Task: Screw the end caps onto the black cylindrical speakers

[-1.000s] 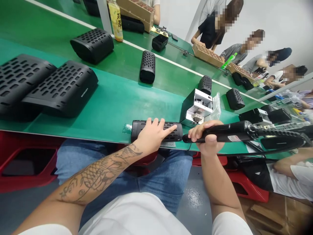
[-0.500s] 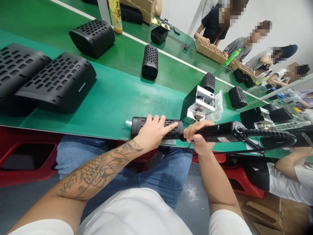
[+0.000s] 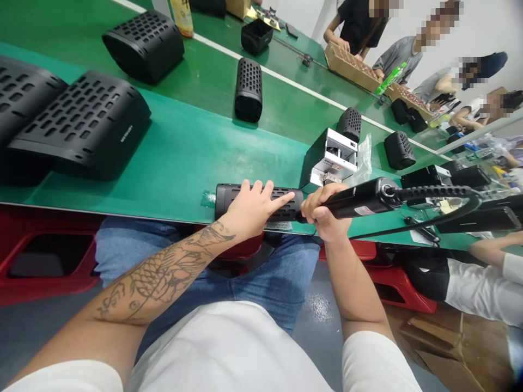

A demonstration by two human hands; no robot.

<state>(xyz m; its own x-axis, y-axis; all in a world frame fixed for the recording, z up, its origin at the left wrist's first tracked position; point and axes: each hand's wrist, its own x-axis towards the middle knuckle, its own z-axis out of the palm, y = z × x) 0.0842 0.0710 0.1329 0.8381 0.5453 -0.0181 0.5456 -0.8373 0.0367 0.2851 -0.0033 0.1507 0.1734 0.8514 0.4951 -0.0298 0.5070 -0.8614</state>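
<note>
at the far left, two large slotted housings (image 3: 87, 122) overlap on the green table (image 3: 192, 147), the picture's edge cutting off one. behind them sits another slotted housing (image 3: 145, 46), with a drink bottle (image 3: 182, 19) just beyond it. next, at the table's near edge and in front of the person, a black perforated case (image 3: 223, 202) lies lengthwise. the left hand (image 3: 251, 213) rests across its top, fingers spread wide; whether the thumb presses its side i cannot tell. farther back stands a small slotted unit (image 3: 248, 90). at the case's right end, the right hand (image 3: 329, 218) is closed around a black corded tool (image 3: 362, 198), held nearly level, its narrow tip close against that end; contact is hard to make out. just behind this hand stands a silver-and-black box (image 3: 329, 158), a clear plastic bag (image 3: 363, 163) beside it. at upper right, co-workers (image 3: 396, 54) sit by cardboard trays (image 3: 351, 68).
</note>
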